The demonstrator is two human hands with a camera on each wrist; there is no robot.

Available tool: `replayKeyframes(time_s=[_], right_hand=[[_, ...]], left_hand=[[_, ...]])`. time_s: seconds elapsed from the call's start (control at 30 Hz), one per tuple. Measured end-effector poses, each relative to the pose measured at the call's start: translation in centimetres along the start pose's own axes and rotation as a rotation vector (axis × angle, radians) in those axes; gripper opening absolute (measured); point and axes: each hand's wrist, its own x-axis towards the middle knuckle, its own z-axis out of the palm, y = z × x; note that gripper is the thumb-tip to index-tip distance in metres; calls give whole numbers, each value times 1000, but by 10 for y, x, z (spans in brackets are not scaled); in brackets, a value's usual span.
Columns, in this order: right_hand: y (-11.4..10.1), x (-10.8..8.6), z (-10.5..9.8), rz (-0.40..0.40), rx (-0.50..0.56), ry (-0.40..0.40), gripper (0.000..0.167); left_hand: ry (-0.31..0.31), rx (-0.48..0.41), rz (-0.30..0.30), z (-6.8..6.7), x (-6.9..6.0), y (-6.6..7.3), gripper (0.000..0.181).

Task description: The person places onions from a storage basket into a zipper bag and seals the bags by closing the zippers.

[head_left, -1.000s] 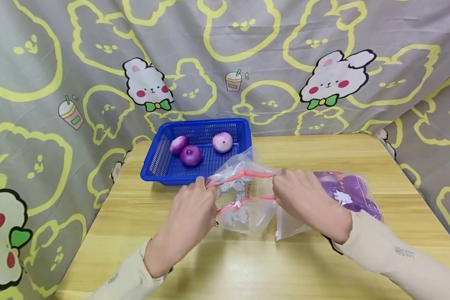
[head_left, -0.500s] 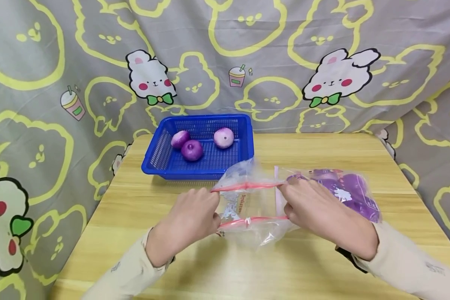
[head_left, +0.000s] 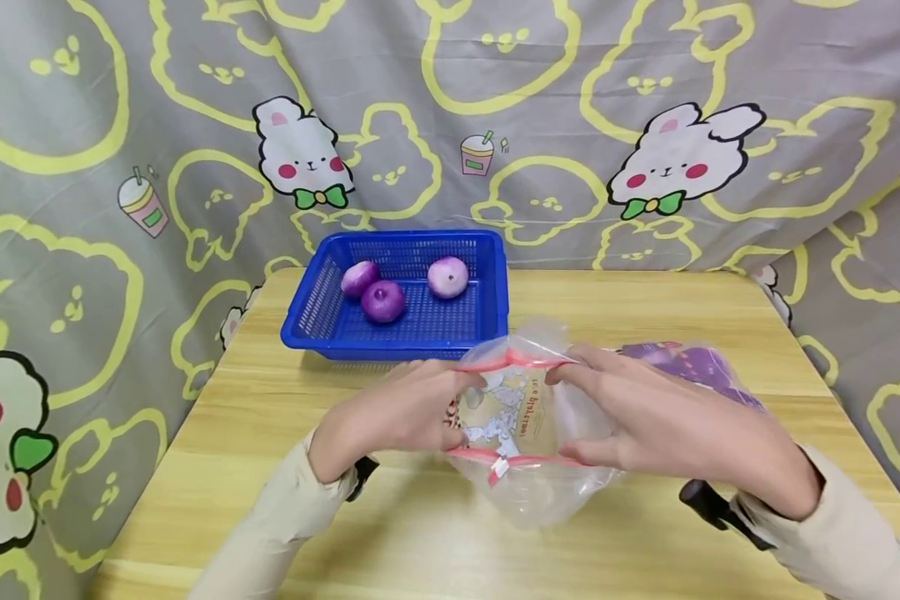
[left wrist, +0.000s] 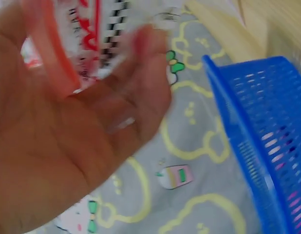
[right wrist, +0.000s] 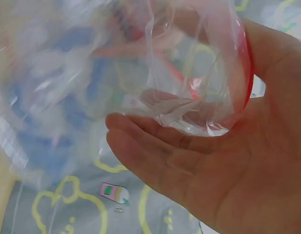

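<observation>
Between both hands is a clear zip bag (head_left: 543, 496) with a red-edged mouth, spread wide towards me, and a slider at its near edge. My left hand (head_left: 390, 408) is at the mouth's left end, thumb and fingers spread apart against the rim. At the right end my right hand (head_left: 645, 417) does likewise; in the right wrist view its fingers (right wrist: 155, 156) lie fairly straight along the plastic. Printed drawings and lettering show through the bag. Behind the right hand lies a second bag (head_left: 690, 367) with purple contents, partly hidden.
A blue plastic basket (head_left: 390, 348) stands at the back left, holding a dark red onion (head_left: 383, 302), another red onion (head_left: 360, 279) and a paler onion (head_left: 447, 277). A patterned curtain (head_left: 390, 58) hangs behind the wooden table (head_left: 217, 467).
Earlier the fingers were curled over the bag's rim; now thumbs and fingers are spread at the mouth. The mouth has opened wider and come slightly nearer. Basket and onions have stayed put.
</observation>
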Motion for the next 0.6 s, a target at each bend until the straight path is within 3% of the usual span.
replayKeyframes(time_s=[0.13,0.3,0.43,0.53,0.6], right_hand=[[3,-1,6,32,70,35,78],[5,-1,12,95,61,-46,103],[11,5,15,102,48,-37,83],[17,11,17,110,67,34,58],[21,13,19,101,76,91,47]], left_hand=[[14,-13,30,3,11,-9,44],[73,-20,74,13,16,-23,35],[144,-17,110,24,17,-35,31],[204,-41,129,30,15,-42,27],[277,-62,144,32,13,-44,22]])
